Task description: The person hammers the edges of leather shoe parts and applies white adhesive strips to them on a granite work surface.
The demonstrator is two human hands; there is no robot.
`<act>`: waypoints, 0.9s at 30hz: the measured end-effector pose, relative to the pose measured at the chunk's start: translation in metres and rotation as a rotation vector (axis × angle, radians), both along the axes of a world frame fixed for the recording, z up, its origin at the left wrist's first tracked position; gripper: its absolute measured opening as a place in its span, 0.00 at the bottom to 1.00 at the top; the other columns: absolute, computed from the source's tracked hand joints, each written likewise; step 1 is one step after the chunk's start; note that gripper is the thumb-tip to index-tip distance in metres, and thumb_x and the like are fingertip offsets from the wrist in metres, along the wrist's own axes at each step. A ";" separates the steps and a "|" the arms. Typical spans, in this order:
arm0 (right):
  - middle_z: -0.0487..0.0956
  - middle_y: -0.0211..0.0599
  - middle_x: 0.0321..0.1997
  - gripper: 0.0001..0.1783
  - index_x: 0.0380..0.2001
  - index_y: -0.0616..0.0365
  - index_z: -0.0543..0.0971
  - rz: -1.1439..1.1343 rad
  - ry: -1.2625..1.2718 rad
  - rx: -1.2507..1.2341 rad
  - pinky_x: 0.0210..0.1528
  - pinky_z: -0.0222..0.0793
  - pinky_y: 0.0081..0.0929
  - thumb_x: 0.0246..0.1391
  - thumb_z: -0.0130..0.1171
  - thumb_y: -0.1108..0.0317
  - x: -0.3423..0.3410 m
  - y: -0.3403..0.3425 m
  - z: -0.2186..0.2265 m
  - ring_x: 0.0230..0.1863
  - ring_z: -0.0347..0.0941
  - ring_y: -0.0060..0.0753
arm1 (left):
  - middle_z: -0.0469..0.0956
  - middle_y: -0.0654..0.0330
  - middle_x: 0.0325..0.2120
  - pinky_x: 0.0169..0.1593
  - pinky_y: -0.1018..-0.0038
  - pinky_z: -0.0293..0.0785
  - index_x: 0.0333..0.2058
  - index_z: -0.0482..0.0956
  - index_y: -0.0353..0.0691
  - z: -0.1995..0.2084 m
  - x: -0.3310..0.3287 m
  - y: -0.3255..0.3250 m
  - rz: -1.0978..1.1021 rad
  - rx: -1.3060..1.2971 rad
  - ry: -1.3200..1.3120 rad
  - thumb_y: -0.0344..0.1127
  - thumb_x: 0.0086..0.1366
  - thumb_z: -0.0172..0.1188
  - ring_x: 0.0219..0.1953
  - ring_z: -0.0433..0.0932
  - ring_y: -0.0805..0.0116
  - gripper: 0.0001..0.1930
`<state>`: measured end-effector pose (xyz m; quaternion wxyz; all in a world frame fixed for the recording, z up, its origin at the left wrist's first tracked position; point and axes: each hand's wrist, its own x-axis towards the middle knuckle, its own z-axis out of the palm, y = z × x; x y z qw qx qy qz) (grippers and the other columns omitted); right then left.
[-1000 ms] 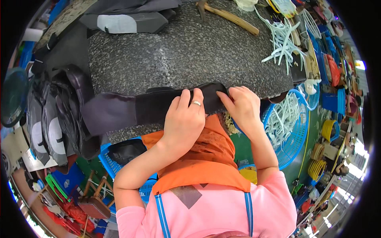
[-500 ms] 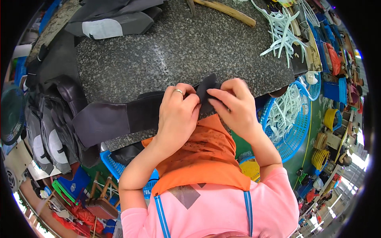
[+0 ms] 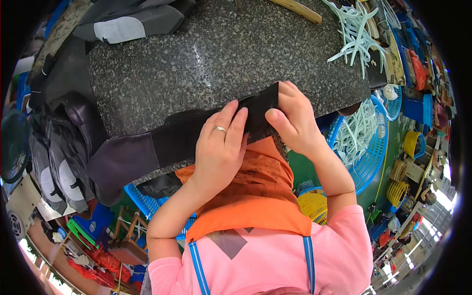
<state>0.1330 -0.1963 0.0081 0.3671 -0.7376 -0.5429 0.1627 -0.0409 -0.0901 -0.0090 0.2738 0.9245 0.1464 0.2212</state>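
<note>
A long dark leather piece point(image 3: 177, 141) with a seam across it runs along the near edge of the stone table. My left hand point(image 3: 221, 142), wearing a ring, lies over its middle with fingers stretched out, pressing on it. At the piece's right end, my right hand point(image 3: 299, 120) grips the end with its fingers at the far corner and its thumb on the near side. Part of that end is hidden under the hand. An orange apron point(image 3: 246, 196) is just below the piece.
Dark leather parts with a pale patch point(image 3: 120, 29) lie far left on the table point(image 3: 221, 59); more parts point(image 3: 69, 157) hang at its left. A wooden stick point(image 3: 300, 10) and pale strips point(image 3: 358, 37) lie at the far right. A blue basket point(image 3: 378, 157) of strips stands right.
The folded right end of the leather piece has been opened out flat. My right hand went from a pinch to a wider hold there; my left fingers have straightened out over the piece.
</note>
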 end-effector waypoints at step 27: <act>0.72 0.31 0.38 0.10 0.23 0.56 0.79 -0.134 -0.468 -0.065 0.48 0.62 0.37 0.44 0.69 0.63 -0.018 -0.014 -0.010 0.44 0.69 0.38 | 0.82 0.55 0.48 0.48 0.65 0.75 0.36 0.81 0.35 0.015 -0.025 0.015 -0.124 0.405 0.143 0.28 0.53 0.61 0.45 0.79 0.57 0.10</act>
